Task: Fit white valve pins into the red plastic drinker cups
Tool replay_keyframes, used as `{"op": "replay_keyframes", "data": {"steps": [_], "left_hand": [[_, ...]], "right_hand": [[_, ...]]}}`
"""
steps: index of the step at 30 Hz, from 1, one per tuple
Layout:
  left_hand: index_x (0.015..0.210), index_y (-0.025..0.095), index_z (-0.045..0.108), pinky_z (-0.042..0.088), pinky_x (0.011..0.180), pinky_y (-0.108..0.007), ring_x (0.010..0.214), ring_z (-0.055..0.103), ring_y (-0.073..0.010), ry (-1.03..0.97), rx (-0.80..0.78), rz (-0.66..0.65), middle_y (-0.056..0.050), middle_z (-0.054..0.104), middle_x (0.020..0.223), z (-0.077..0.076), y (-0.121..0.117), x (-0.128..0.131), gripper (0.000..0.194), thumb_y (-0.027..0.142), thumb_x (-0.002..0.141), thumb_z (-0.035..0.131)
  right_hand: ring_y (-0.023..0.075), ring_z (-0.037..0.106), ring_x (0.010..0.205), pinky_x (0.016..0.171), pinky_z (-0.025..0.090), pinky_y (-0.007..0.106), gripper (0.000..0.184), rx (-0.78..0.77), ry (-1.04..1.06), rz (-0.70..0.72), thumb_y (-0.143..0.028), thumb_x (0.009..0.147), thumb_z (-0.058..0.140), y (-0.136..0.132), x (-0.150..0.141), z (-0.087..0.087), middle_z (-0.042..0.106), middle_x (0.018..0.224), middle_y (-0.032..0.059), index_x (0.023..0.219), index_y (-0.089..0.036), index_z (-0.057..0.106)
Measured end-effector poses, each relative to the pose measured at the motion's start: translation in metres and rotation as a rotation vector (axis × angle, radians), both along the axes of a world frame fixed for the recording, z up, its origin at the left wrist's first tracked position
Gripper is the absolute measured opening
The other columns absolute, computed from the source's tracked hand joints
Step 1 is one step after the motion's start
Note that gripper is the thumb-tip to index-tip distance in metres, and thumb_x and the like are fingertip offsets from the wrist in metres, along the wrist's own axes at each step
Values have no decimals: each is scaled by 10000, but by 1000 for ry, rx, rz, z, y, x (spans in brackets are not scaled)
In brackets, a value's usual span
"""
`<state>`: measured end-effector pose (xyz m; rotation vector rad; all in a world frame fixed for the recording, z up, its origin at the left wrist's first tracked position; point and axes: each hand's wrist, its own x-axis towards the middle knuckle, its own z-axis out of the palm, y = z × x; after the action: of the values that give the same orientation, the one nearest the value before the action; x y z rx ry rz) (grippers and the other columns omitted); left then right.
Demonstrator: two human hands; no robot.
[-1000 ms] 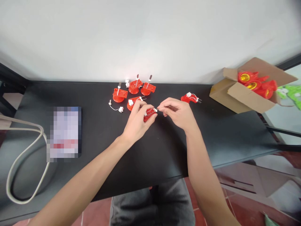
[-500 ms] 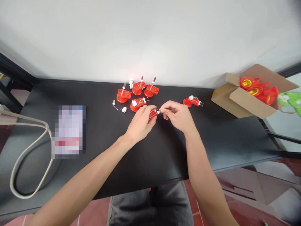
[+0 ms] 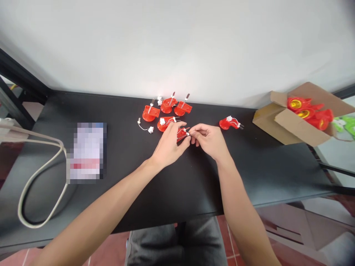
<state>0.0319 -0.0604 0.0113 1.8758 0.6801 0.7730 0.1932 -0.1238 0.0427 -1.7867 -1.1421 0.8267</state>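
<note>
Holding the wired red piece [image 3: 181, 135] between thumb and curled fingers, the left hand [image 3: 168, 146] keeps its long axis roughly sideways across the bench [image 3: 191, 188], the far-right end meeting the right hand [image 3: 213, 143]. Those right fingertips are pinched together, seemingly on the small white fitting [image 3: 188, 134] at that end, though it is too small to be sure. Beyond the left fingers lies a second red piece [image 3: 161, 126], also wired.
</note>
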Motion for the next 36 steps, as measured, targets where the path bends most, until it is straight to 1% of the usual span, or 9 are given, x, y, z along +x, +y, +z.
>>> {"op": "replay_keyframes", "data": {"steps": [6,10,15,22,27,36], "left_hand": [[1281,178,502,535,1008,-398,1169,610,-219,-4,-4,6,-119,595,1268,0,-1,-1,320,281,980,540],[1272,170,514,539,1002,-406,1150,613,-218,-6,-14,11,-122,590,1249,1,-2,-1,304,283,990,528],[1266,190,521,560,950,-417,1104,628,-224,-1,-18,23,-119,589,1226,0,-3,-1,293,304,996,522],[1238,183,540,553,958,-426,1095,637,-226,8,-23,36,-112,604,1209,2,-3,-1,269,299,994,527],[1233,188,535,555,953,-405,1108,636,-219,-24,-18,27,-113,606,1229,2,-4,-1,256,287,997,524],[1232,190,538,554,939,-412,1106,634,-224,16,10,25,-109,605,1234,3,-4,-1,257,280,991,527]], "right_hand": [[107,553,486,487,453,242,114,33,-52,-25,-235,823,627,1,-6,5,612,558,-18,756,-164,686],[106,543,474,485,447,244,115,25,-74,-23,-227,822,618,0,-10,7,606,554,-22,742,-169,677],[111,546,466,494,448,258,125,14,-115,-8,-226,839,602,-1,-10,6,600,557,-24,759,-173,683],[119,572,523,519,464,277,139,63,-220,9,-189,846,595,-3,-11,6,634,684,3,751,-180,696],[118,591,553,519,472,280,139,90,-272,31,-175,858,599,-5,-10,10,656,780,16,760,-183,697],[131,577,560,547,502,304,169,107,-373,80,-220,905,577,-7,-10,12,659,797,29,782,-199,690]]}}
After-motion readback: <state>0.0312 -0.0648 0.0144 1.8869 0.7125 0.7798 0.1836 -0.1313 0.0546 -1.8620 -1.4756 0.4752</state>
